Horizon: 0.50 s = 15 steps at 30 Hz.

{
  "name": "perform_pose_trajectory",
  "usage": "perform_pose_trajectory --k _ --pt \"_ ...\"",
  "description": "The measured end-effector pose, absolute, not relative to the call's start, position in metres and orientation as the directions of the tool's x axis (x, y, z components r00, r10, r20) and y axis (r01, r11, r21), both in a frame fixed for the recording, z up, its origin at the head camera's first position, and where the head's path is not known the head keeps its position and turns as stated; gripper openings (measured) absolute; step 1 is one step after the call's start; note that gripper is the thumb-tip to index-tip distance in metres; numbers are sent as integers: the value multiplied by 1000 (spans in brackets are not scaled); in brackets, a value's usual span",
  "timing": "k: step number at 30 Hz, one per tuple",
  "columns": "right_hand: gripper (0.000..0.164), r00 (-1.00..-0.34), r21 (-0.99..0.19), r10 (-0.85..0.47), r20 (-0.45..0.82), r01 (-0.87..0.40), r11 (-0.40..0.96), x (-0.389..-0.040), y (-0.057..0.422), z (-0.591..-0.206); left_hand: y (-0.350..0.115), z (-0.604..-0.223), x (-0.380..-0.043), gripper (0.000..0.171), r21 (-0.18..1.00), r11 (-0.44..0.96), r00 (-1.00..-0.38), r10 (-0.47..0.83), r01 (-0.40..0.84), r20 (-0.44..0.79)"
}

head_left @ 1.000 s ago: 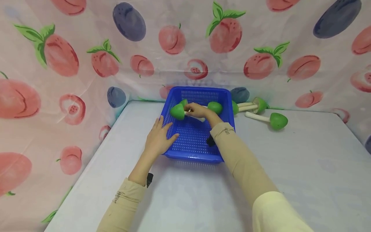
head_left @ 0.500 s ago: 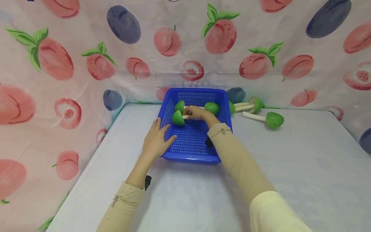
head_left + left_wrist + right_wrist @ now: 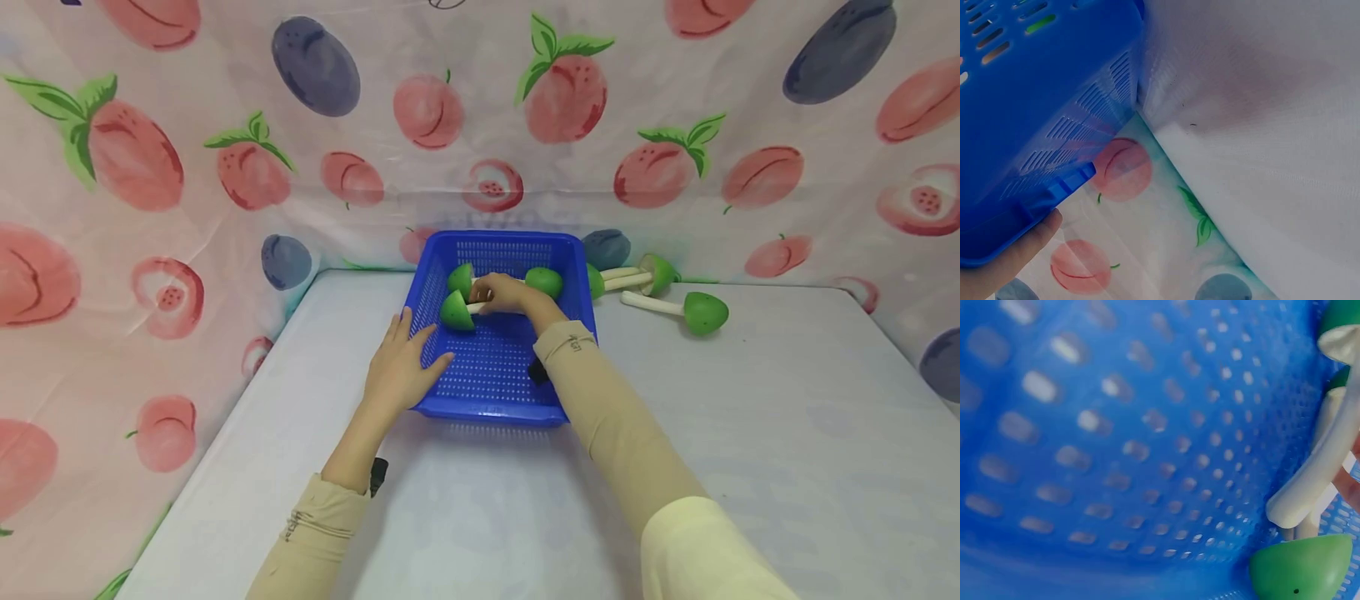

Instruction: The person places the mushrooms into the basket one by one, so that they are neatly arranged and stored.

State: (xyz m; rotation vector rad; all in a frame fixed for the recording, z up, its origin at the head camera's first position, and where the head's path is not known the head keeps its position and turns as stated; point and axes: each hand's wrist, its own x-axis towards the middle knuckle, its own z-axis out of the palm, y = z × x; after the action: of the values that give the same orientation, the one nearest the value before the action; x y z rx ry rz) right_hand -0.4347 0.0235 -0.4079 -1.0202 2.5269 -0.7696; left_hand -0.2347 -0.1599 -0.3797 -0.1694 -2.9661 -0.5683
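A blue perforated plastic basket (image 3: 491, 412) stands on the white table. My left hand (image 3: 395, 368) rests on its left rim, fingers spread; in the left wrist view a finger (image 3: 1035, 237) lies along the rim's outside. My right hand (image 3: 506, 295) is down inside the basket and pinches the white stem of a green-capped toy mushroom (image 3: 458, 312), which lies with its cap to the left. Behind it are another green mushroom cap (image 3: 461, 279) on the left and a mushroom cap (image 3: 544, 283) on the right. The right wrist view shows the curved stem (image 3: 1316, 475); most of the hand is outside that view.
Right of the basket lie more green toy mushrooms: a cluster (image 3: 654, 275) against the back cloth and one mushroom (image 3: 705, 313) nearer the front. A fruit-printed cloth (image 3: 480, 100) hangs behind and at the left.
My right hand has lowered the mushroom and drawn it slightly toward me, uncovering the cap behind it. The left hand stays at the rim; the whole head view has shifted a little.
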Motion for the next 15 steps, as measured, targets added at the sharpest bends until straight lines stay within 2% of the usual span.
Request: perform_pose_trajectory --k 4,15 --pt "29 -718 -582 -694 -52 -543 605 -416 25 -392 -159 -380 -235 61 366 921 -987 91 134 132" --pt "26 -726 -659 -687 29 -531 533 -418 28 -386 -160 -380 -235 62 357 924 -986 92 136 137"
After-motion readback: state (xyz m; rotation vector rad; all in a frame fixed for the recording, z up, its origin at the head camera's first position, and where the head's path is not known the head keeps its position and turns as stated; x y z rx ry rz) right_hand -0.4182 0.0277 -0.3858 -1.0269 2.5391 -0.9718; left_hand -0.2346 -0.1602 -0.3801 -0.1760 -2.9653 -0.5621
